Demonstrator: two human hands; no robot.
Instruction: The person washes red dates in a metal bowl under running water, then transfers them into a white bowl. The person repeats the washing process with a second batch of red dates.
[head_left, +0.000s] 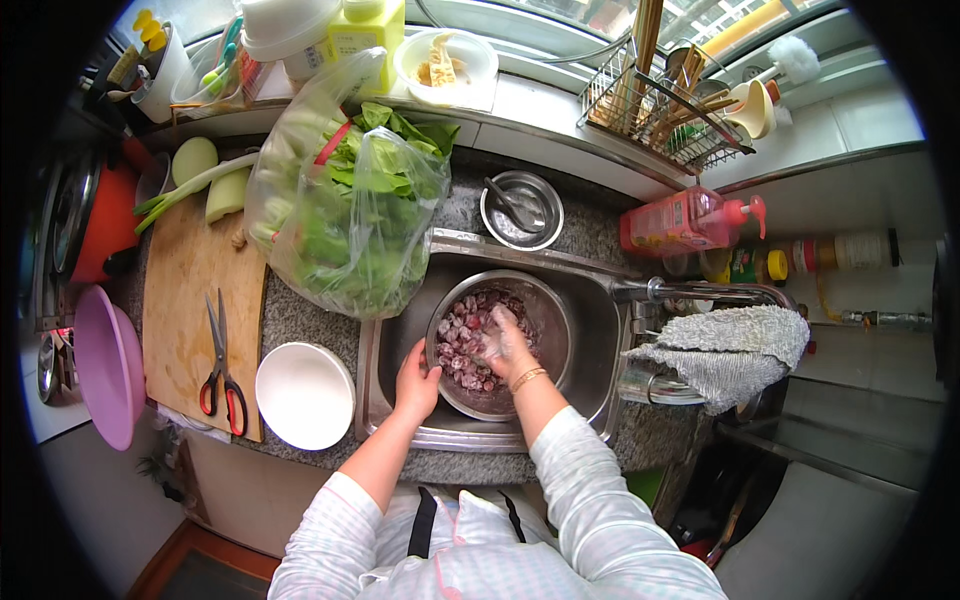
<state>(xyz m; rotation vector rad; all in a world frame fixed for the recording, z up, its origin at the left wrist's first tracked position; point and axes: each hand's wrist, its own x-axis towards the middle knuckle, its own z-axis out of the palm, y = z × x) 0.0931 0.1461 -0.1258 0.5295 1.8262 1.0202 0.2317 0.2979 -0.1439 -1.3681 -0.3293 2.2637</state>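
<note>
A stainless steel bowl (551, 352) sits in the metal sink (600, 330) in front of me. In it lie many small purple-red grapes (469, 337), coated with a whitish powder or paste. My left hand (418, 381) grips the bowl's left rim, thumb towards the inside. Down among the grapes is my right hand (508, 345), its fingers smeared white and a gold bracelet on its wrist. Blur and the white coating hide whether those fingers close on any grapes.
A plastic bag of leafy greens (352, 217) overhangs the sink's back left corner. Left are a white bowl (305, 396), a cutting board (191, 262) with scissors (219, 367), and a purple basin (112, 367). A grey cloth (720, 352) drapes over the faucet (712, 291); a small metal bowl (551, 193) stands behind.
</note>
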